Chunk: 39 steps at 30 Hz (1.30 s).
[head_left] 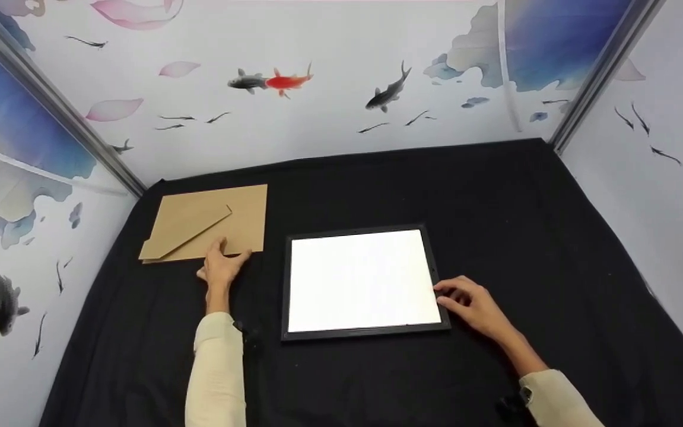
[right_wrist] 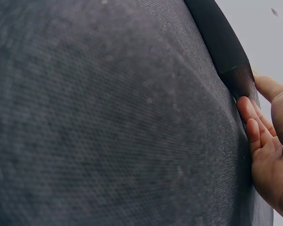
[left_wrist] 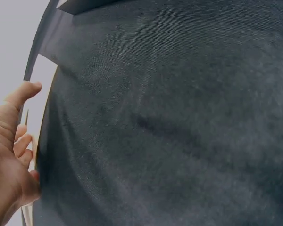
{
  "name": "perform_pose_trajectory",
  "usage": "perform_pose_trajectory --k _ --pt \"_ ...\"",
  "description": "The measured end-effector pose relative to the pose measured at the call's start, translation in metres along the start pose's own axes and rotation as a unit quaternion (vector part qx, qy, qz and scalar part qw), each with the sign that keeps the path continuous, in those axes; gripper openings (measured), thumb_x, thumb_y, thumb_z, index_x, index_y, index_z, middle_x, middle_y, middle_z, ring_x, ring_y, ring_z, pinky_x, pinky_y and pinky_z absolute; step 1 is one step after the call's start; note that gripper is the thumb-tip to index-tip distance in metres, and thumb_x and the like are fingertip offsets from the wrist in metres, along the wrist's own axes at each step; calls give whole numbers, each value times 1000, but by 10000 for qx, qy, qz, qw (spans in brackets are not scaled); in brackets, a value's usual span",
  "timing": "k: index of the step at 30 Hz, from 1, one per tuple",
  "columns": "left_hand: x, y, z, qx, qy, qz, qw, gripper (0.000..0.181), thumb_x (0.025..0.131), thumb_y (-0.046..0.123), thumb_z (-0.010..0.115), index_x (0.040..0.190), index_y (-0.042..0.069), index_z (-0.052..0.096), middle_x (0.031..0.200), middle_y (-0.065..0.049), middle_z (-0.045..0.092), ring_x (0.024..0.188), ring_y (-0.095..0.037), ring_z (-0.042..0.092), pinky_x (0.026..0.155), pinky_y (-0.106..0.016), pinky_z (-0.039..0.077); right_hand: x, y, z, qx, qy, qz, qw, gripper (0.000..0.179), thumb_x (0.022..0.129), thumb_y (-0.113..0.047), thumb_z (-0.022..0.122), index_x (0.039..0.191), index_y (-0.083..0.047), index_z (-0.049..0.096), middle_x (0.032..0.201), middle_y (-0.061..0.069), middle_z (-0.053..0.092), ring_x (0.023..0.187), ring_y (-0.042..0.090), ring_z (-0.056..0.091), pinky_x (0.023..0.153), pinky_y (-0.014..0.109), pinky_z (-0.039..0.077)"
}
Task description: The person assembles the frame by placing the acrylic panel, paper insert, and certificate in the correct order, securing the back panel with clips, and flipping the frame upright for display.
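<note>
A black picture frame (head_left: 367, 334) with a bright white panel lies flat at the middle of the black cloth. My right hand (head_left: 476, 308) is at its right rim, fingers bent, with thumb and fingertips pinching the edge. The right wrist view shows the frame's dark side (right_wrist: 221, 42) against the fingertips. To the left lies a brown backing board (head_left: 246, 219) with a long, slanted stand flap (head_left: 190, 231) on top. My left hand (head_left: 221, 268) rests at the board's near edge, thumb spread away from the fingers. Its thumb stands straight in the left wrist view.
Black cloth (head_left: 489, 201) covers the table and shows a few creases. White panels (head_left: 341, 118) printed with fish and petals close off the back and both sides. Metal posts (head_left: 602, 77) stand at the back corners.
</note>
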State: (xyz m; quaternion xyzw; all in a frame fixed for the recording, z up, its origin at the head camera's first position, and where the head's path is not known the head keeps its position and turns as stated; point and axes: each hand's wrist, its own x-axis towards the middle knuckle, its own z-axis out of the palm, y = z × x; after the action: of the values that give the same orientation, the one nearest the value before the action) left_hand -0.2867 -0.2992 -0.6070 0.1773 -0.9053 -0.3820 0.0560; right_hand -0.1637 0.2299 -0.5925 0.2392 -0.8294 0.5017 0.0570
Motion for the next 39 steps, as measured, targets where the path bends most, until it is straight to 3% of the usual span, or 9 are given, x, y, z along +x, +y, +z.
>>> perform_pose_trajectory --k 7,12,20,26,32,39 --pt "-3 1 -2 102 -69 128 9998 78 76 42 75 139 10 42 139 -8 44 124 -30 38 91 -54 15 0 3 1 -1 24 -31 10000 27 82 2 69 109 -2 66 95 14 60 73 24 57 59 30 46" --pt "-2 2 0 141 -221 247 9994 72 78 37 74 137 9 44 137 -9 46 123 -30 39 91 -54 16 -2 18 4 23 168 -177 9997 29 81 3 69 108 -4 66 93 11 60 71 22 56 57 29 45" --pt "-5 3 2 -91 -232 247 9994 67 79 29 75 136 10 46 137 -8 47 125 -29 38 93 -55 14 -6 40 5 -51 35 118 9999 28 85 -11 69 112 -15 66 96 0 59 75 14 57 60 26 46" --pt "-4 12 13 -113 -187 595 9980 68 77 24 78 135 10 47 134 -6 50 124 -25 40 94 -54 14 -7 40 5 -74 -1 80 9999 28 85 -12 70 112 -15 66 95 0 59 75 14 57 60 27 46" --pt "-3 22 29 167 -148 858 9961 69 75 31 79 134 13 50 138 -5 44 127 -25 36 93 -54 14 -6 39 6 -14 -39 108 9999 28 85 -12 69 113 -15 66 97 0 60 76 14 57 60 26 46" --pt "-2 24 32 378 -12 661 9971 68 75 36 78 133 13 52 141 -5 40 129 -24 33 93 -53 16 -6 38 5 -33 -29 78 10000 27 86 -12 68 113 -14 66 97 -1 59 76 14 56 61 27 45"
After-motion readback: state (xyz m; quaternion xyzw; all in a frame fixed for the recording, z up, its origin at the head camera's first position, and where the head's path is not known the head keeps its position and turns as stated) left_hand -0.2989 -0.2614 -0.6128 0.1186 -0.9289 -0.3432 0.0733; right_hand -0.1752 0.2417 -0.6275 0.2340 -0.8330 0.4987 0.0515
